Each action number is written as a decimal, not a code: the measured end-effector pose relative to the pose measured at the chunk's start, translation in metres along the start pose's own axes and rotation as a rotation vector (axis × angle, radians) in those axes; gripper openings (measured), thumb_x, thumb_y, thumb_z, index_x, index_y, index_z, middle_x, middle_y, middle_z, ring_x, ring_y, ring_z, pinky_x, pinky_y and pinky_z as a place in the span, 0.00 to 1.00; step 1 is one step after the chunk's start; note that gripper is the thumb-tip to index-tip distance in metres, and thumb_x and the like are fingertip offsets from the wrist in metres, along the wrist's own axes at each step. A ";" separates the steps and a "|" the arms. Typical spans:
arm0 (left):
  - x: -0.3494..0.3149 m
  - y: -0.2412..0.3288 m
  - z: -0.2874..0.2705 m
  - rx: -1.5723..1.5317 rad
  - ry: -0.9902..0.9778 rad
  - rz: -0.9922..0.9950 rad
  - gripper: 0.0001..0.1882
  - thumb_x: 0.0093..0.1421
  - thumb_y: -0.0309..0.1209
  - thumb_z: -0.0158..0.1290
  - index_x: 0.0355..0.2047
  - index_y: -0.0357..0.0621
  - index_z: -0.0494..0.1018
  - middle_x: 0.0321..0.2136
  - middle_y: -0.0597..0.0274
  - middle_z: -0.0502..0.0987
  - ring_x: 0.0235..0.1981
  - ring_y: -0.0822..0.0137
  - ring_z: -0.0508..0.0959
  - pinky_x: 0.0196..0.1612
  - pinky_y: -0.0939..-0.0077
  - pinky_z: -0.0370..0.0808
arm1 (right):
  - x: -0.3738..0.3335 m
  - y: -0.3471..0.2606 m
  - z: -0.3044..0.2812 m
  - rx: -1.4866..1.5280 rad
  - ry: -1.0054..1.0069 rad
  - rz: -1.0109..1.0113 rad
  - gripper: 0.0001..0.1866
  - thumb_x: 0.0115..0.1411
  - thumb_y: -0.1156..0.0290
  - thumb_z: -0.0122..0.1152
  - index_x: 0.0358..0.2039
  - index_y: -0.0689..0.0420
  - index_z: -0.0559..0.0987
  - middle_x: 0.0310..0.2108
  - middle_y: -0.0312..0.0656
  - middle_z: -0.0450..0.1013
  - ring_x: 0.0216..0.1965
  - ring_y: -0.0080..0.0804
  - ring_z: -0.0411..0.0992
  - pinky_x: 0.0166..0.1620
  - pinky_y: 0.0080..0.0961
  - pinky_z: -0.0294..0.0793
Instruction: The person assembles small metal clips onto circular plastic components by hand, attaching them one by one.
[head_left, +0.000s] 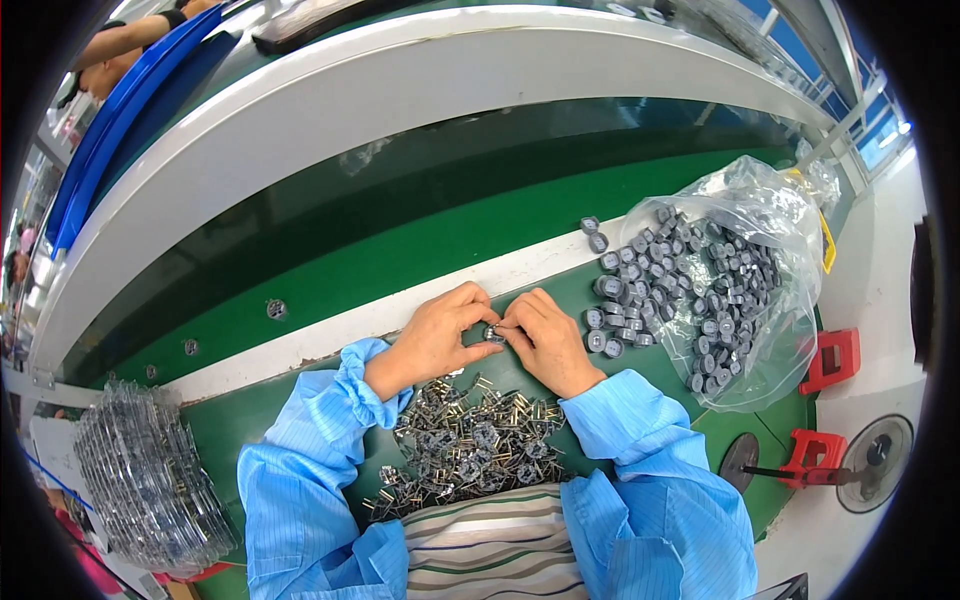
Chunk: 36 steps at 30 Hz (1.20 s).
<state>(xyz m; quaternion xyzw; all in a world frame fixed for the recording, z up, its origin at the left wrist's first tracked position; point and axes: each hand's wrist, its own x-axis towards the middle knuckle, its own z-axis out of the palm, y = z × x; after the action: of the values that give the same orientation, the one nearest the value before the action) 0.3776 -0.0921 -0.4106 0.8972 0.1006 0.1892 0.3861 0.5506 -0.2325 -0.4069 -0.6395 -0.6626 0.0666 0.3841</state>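
Observation:
My left hand [440, 335] and my right hand [548, 342] meet over the near edge of the white strip, fingertips pinched together. Between them is a small round grey part [490, 334], mostly covered by the fingers. Just below my hands, on the green work surface, lies a heap of small dark parts with brass-coloured pins [480, 440]. To the right of my right hand, many round grey caps [640, 280] spill out of a clear plastic bag [780, 370].
Beyond the white strip [540, 262] runs a green conveyor belt [400, 262], carrying a few small round parts [276, 309]. Nested clear plastic trays [150, 480] stand at the left. Red stools [832, 362] are at the right. Another person's arm [120, 42] shows beside a blue panel [125, 120].

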 end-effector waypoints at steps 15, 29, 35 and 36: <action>-0.002 -0.062 -0.042 0.295 0.429 -0.291 0.21 0.52 0.30 0.74 0.45 0.41 0.82 0.43 0.57 0.76 0.44 0.57 0.78 0.49 0.62 0.75 | -0.036 -0.040 -0.082 -0.648 -0.201 0.473 0.29 0.53 0.81 0.71 0.56 0.61 0.73 0.54 0.56 0.66 0.56 0.57 0.69 0.46 0.46 0.83; 0.002 -0.009 -0.012 0.090 -0.019 0.162 0.33 0.55 0.38 0.72 0.61 0.50 0.76 0.63 0.56 0.73 0.66 0.51 0.71 0.67 0.54 0.64 | -0.014 -0.035 -0.035 0.054 -0.092 0.053 0.18 0.58 0.78 0.72 0.49 0.59 0.80 0.48 0.47 0.73 0.51 0.50 0.74 0.46 0.41 0.80; 0.005 -0.014 -0.011 0.055 0.015 0.154 0.21 0.56 0.33 0.71 0.50 0.48 0.81 0.51 0.60 0.79 0.57 0.55 0.76 0.58 0.58 0.67 | -0.025 -0.037 -0.014 0.160 -0.344 -0.070 0.09 0.62 0.69 0.72 0.42 0.54 0.85 0.41 0.41 0.74 0.46 0.45 0.76 0.48 0.41 0.79; 0.004 -0.014 -0.011 0.078 0.034 0.142 0.20 0.56 0.32 0.71 0.49 0.47 0.81 0.49 0.60 0.79 0.55 0.55 0.76 0.57 0.58 0.67 | -0.025 -0.035 -0.010 0.139 -0.331 -0.048 0.09 0.62 0.69 0.72 0.42 0.54 0.85 0.41 0.41 0.74 0.46 0.45 0.76 0.48 0.41 0.79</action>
<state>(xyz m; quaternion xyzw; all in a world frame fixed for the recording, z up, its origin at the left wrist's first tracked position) 0.3761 -0.0738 -0.4130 0.9131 0.0507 0.2275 0.3345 0.5256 -0.2655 -0.3903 -0.5756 -0.7258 0.2073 0.3143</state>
